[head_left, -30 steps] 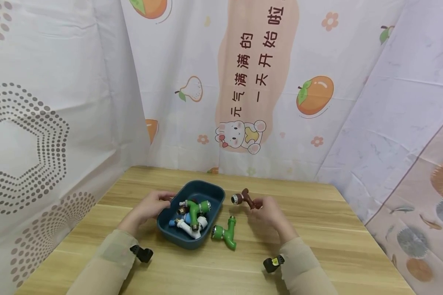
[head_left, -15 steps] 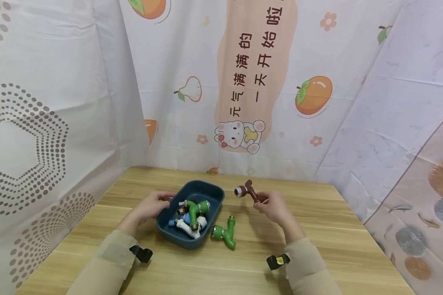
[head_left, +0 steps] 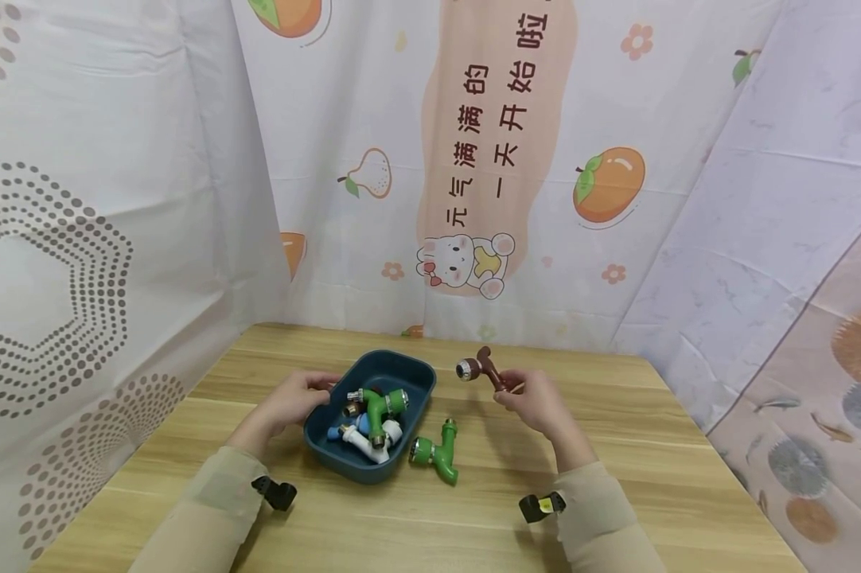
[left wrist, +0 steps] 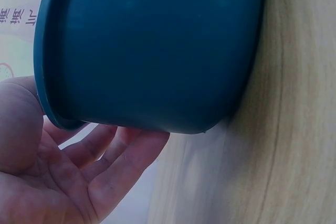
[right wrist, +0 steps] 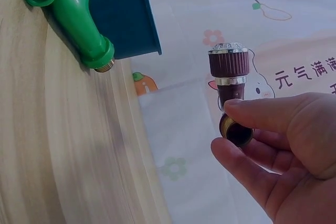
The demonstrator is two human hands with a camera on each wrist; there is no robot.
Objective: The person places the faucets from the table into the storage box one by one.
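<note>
My right hand pinches a dark brown tap between thumb and fingers, raised over the table to the right of the dark blue basin. In the right wrist view, the tap's ribbed brown knob with silver trim points up and its open end faces the camera. My left hand holds the basin's left side; the left wrist view has the thumb at the rim and the fingers against the outer wall. Inside the basin lie a green tap, a white tap and blue and brown pieces, partly covered.
Just right of the basin, another green tap lies on the wooden table. Printed curtains hang behind the table and along both sides.
My right hand has lifted the brown tap upward and slightly right, mostly in the first half second. My left hand and the basin have stayed in place.
</note>
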